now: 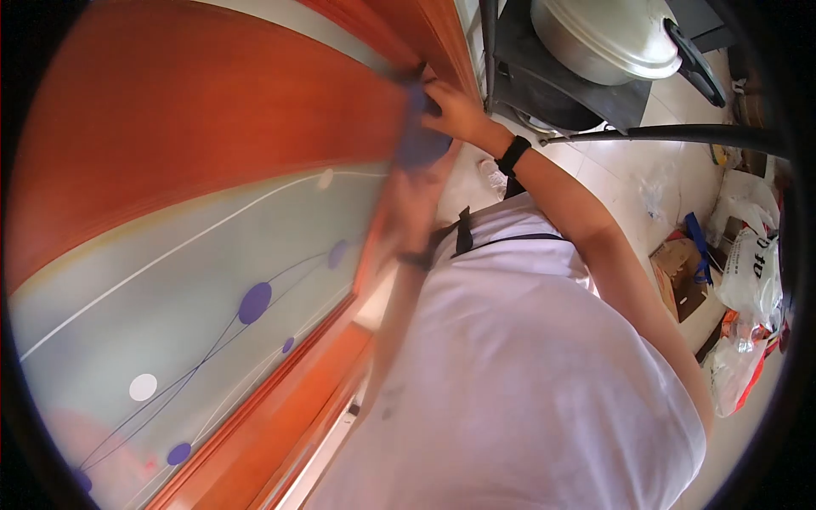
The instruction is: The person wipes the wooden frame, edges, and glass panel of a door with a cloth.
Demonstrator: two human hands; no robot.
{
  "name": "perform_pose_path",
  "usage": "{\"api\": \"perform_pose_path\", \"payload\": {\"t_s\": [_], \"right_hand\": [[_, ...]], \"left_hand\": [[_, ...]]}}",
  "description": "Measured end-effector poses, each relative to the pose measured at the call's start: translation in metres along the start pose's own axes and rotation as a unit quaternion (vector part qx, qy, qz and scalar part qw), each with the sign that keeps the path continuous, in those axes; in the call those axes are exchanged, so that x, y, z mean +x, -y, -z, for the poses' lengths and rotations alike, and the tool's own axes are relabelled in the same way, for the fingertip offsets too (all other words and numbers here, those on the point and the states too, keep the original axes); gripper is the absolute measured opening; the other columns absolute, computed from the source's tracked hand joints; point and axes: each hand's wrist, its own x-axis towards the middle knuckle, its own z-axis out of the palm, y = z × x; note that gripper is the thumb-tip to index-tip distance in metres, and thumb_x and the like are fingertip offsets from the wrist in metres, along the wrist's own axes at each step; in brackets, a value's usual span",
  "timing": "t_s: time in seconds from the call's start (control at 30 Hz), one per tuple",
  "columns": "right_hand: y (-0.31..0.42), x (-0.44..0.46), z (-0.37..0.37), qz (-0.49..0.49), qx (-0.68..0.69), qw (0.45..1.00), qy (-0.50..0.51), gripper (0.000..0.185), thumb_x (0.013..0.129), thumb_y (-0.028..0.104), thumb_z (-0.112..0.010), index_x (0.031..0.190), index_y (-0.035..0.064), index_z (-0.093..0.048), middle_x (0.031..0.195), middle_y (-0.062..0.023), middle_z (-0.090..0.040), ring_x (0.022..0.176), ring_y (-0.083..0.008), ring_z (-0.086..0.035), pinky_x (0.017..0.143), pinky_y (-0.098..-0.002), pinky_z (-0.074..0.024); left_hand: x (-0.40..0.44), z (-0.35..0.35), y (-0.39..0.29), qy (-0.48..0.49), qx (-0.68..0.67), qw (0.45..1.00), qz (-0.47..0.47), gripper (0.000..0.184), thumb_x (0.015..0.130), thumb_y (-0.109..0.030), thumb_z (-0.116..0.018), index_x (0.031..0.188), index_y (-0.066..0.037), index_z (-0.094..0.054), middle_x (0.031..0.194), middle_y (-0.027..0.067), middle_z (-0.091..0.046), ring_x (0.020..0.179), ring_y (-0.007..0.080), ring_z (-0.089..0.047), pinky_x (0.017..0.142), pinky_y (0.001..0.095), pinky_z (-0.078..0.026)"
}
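A door or cabinet panel of orange-brown wood, with a frosted pane of purple dots and white lines, fills the left side. At its edge is a blue-purple cloth, blurred. My right hand, a black band on its wrist, has its fingers bent around the upper part of the cloth, close against the wooden edge. Just below, my left hand reaches up to the cloth's lower side. Motion smears its fingers, so its grip is hidden.
A metal pot with a black handle stands on a dark stand at the upper right. A black bar crosses nearby. Plastic bags and a cardboard box lie on the tiled floor at right.
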Motion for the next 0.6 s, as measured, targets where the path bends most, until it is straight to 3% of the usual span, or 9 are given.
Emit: {"api": "perform_pose_path", "payload": {"t_s": [0.1, 0.27, 0.4, 0.43, 0.53, 0.6], "right_hand": [[0.0, -0.003, 0.006, -0.038, -0.06, 0.996, 0.046, 0.036, 0.073, 0.017, -0.062, 0.103, -0.0013, -0.052, 0.101, -0.0222, -0.055, 0.092, -0.039, -0.055, 0.078, -0.0419, -0.046], [0.036, 0.02, 0.025, 0.033, -0.033, 0.999, -0.013, 0.027, 0.074, 0.014, -0.06, 0.095, -0.0003, -0.051, 0.097, -0.0217, -0.054, 0.091, -0.0391, -0.055, 0.075, -0.0437, -0.046], [0.02, 0.016, 0.009, -0.016, 0.005, 1.0, -0.016, 0.026, 0.072, 0.012, -0.059, 0.093, -0.0005, -0.051, 0.096, -0.0222, -0.055, 0.09, -0.0399, -0.055, 0.075, -0.0445, -0.0454], [0.008, 0.017, 0.004, -0.057, -0.035, 0.996, 0.056, 0.028, 0.071, 0.013, -0.06, 0.095, -0.0001, -0.052, 0.096, -0.0225, -0.057, 0.09, -0.0399, -0.055, 0.077, -0.0446, -0.0456], [-0.001, 0.011, 0.001, -0.044, -0.051, 0.994, 0.084, 0.03, 0.071, 0.015, -0.061, 0.097, 0.0006, -0.053, 0.096, -0.0229, -0.058, 0.091, -0.04, -0.055, 0.078, -0.0447, -0.0457], [0.016, 0.022, 0.018, 0.012, -0.044, 0.998, 0.031, 0.03, 0.072, 0.015, -0.06, 0.098, 0.0009, -0.053, 0.096, -0.0232, -0.057, 0.091, -0.0398, -0.056, 0.079, -0.0447, -0.0458]], "left_hand": [[-0.004, 0.0, 0.006, 0.008, -0.007, 1.0, 0.001, 0.023, 0.088, -0.013, -0.05, 0.107, 0.001, -0.054, 0.092, 0.0071, -0.06, 0.08, 0.0163, -0.057, 0.073, 0.032, -0.046], [-0.012, 0.002, 0.002, 0.001, -0.02, 1.0, -0.008, 0.022, 0.09, -0.016, -0.05, 0.106, 0.0, -0.053, 0.092, 0.0066, -0.06, 0.08, 0.0161, -0.057, 0.073, 0.0309, -0.046], [-0.006, 0.005, 0.004, 0.001, -0.022, 1.0, -0.014, 0.022, 0.091, -0.018, -0.05, 0.105, -0.001, -0.053, 0.092, 0.0062, -0.06, 0.079, 0.016, -0.057, 0.072, 0.03, -0.046], [-0.005, 0.004, 0.008, 0.004, -0.024, 1.0, -0.014, 0.022, 0.091, -0.018, -0.05, 0.105, -0.002, -0.053, 0.092, 0.0061, -0.06, 0.079, 0.0159, -0.057, 0.072, 0.0298, -0.046], [-0.008, 0.002, 0.021, 0.015, -0.038, 0.999, -0.02, 0.022, 0.092, -0.02, -0.05, 0.105, -0.002, -0.053, 0.091, 0.0058, -0.06, 0.079, 0.0159, -0.057, 0.071, 0.0291, -0.046], [-0.009, 0.007, 0.03, 0.031, -0.065, 0.997, -0.04, 0.022, 0.093, -0.021, -0.05, 0.104, -0.003, -0.053, 0.091, 0.0056, -0.06, 0.079, 0.0158, -0.057, 0.071, 0.0287, -0.046]]}}
